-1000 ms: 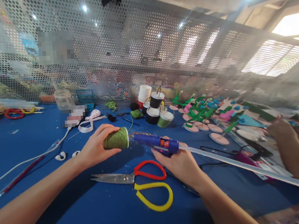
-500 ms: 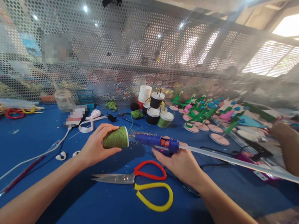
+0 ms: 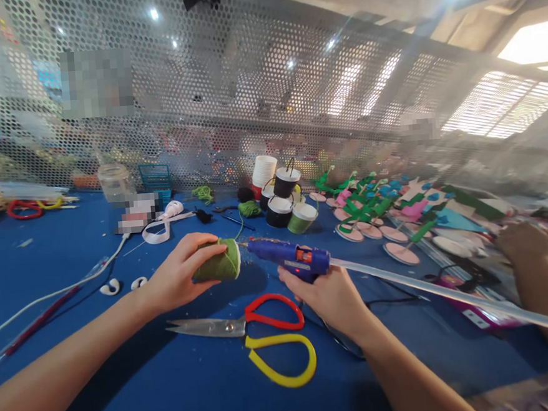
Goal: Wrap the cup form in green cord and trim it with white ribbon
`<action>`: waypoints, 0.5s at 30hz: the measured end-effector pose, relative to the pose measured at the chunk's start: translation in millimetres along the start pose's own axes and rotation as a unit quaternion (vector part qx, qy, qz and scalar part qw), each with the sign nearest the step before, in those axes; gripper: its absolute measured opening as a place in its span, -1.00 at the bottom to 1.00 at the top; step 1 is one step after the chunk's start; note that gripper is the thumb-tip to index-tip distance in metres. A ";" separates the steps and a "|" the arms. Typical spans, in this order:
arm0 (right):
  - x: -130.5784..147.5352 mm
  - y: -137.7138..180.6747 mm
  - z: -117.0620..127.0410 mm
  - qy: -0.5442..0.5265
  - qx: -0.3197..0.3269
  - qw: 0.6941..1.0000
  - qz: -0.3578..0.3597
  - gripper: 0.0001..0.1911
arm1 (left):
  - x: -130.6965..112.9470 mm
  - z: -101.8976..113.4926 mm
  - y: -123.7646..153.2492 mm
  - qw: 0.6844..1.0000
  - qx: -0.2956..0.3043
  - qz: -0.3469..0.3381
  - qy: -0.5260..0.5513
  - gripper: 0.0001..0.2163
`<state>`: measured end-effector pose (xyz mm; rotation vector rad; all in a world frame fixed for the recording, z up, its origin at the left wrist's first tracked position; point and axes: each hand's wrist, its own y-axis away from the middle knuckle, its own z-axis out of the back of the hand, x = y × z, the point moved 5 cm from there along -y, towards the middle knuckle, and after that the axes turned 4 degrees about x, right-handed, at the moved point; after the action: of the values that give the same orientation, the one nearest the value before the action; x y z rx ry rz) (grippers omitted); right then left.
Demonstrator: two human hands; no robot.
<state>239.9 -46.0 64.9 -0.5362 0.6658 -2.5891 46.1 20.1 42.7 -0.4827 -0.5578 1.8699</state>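
Note:
My left hand (image 3: pixel 180 271) grips a paper cup wrapped in green yarn (image 3: pixel 215 261), tipped on its side with the white rim facing right. A strand of yarn runs from the cup to a green yarn ball (image 3: pixel 249 208) further back. In my right hand (image 3: pixel 334 298) is a blue hot glue gun (image 3: pixel 282 253), its nozzle at the cup's rim; I cannot tell whether they touch. A long clear glue stick (image 3: pixel 430 290) sticks out of the gun's back. Below both hands lie scissors (image 3: pixel 249 326) with one red and one yellow handle.
Small yarn-wrapped cups (image 3: pixel 280 211) and a stack of white cups (image 3: pixel 264 172) stand at the back. Green and pink craft pieces (image 3: pixel 372 211) crowd the right. Another person's hand (image 3: pixel 523 244) is at far right, near a purple power strip (image 3: pixel 483 316). White earbuds (image 3: pixel 110 286) lie left.
The cup has turned a little in my left hand and shifted slightly right and down. My left fingers now reach further over it. The glue gun has hardly moved.

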 end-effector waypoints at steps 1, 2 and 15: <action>-2.1 0.1 -1.0 0.001 0.008 1.000 -0.015 -0.77 | -1.3 0.5 0.4 1.000 -0.006 -0.015 -0.010 -0.58; -3.7 0.1 -2.4 0.006 0.019 0.999 -0.026 -0.76 | -2.5 0.9 0.8 0.999 -0.012 -0.030 -0.019 -0.58; -2.1 -0.4 -4.0 0.011 0.058 0.998 -0.026 -0.70 | -5.3 1.8 2.2 0.995 -0.024 -0.080 -0.048 -0.62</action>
<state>239.7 -43.2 61.3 -0.4949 0.5101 -2.6665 45.3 14.2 43.2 -0.3703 -0.6873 1.7354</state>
